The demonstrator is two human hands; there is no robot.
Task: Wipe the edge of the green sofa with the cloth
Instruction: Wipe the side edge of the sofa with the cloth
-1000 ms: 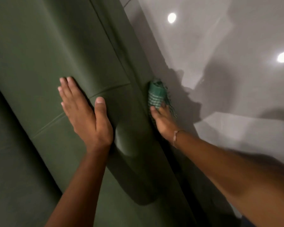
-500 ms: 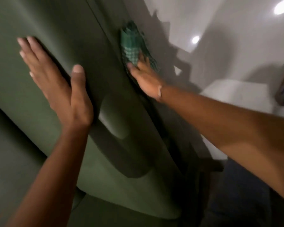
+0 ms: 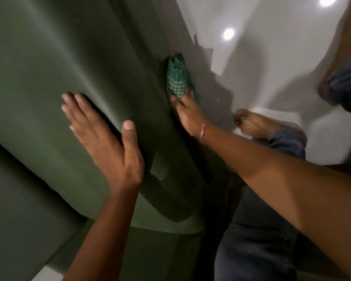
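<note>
Here right hand (image 3: 190, 116) fingers press cloth (image 3: 175, 82) against sofa (image 3: 69, 57); left hand (image 3: 103, 136) splayed flat.

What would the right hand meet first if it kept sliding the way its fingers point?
The right hand would meet the green checked cloth, already under its fingertips. Beyond it, only more of the green sofa edge, apparently free; depth is uncertain.

The cloth (image 3: 175, 83) lies on the sofa (image 3: 69, 67) edge, under the right fingers (image 3: 177, 100); left hand (image 3: 107, 136) flat on the sofa, left of them; floor (image 3: 272, 57) right.
</note>
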